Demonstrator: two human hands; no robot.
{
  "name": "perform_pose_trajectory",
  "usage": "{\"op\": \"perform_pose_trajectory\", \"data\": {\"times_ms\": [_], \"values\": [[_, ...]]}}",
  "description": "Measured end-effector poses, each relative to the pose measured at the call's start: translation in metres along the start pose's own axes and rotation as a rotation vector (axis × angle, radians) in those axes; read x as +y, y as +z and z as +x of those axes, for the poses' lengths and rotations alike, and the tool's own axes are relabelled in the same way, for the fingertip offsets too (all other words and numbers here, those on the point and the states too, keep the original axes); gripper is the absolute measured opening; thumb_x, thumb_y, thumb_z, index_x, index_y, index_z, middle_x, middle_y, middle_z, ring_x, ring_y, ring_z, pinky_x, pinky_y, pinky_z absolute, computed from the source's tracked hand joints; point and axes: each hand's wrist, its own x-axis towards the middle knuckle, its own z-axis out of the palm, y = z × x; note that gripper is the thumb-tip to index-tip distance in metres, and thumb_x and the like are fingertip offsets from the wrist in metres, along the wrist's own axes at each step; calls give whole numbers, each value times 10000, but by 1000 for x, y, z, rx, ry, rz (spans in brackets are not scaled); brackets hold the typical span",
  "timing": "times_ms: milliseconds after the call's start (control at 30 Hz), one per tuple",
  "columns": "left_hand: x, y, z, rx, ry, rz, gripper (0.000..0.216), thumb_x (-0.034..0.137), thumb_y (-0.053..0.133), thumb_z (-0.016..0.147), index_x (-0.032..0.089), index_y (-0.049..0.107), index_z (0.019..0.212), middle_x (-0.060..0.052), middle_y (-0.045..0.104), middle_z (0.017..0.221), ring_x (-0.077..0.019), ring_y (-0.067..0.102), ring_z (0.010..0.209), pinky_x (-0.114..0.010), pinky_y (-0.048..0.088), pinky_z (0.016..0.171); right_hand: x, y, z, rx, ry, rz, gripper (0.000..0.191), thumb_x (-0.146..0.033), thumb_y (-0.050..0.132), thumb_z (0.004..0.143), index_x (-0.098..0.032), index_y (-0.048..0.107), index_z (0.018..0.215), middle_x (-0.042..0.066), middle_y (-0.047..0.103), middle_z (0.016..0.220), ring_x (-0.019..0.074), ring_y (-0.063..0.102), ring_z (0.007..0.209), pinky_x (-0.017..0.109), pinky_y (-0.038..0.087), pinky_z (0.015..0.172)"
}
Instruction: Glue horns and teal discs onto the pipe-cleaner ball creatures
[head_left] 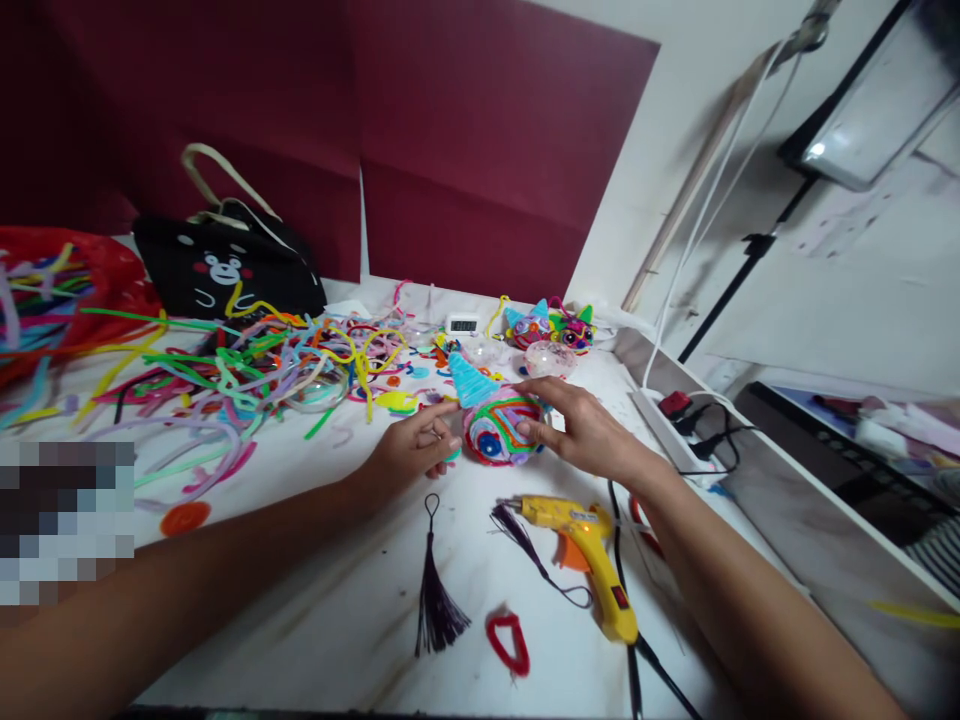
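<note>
R hand (571,424) grasping multicol. ball (504,432), L hand (417,438) half-curled beside it, can't tell if holding, yel. glue gun (598,552) nr

Craft workspace, from the yellow glue gun (602,570), heaped pipe cleaners (244,372) and dark tassels (435,605).

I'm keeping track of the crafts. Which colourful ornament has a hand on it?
The nearest ornament, with the large blue triangle: the right hand holds it. The blue-eared ornament and green-eared ornament sit farther back, untouched.
</note>
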Motion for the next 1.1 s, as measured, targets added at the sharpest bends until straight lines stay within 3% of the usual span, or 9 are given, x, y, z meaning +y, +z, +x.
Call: {"op": "perform_pose_trajectory", "data": {"times_ms": [233,567,1100], "values": [[0,1,0,-46,-3,35,600,375,688,768,158,493,1292,38,557,768,-86,561,501,-222,462,447,-2,-5,1,-19,48,-8,432,-367,600,907,-183,543,1294,128,633,1228,276,598,1118,434,443,958],[-5,-1,2,-79,31,29,621,371,682,781,161,463,1323,42,547,774,-85,556,508,-228,460,449,2,-14,0,31,60,-31,473,-396,587,910,-138,542,1304,165,635,1245,289,584,1173,456,438,991],[0,1,0,-114,39,84,526,355,669,774,197,488,1242,47,544,752,-81,560,489,-206,465,430,1,-19,-1,0,33,0,336,-349,625,890,-180,643,1179,108,698,1178,246,650,1076,393,486,940]]}}
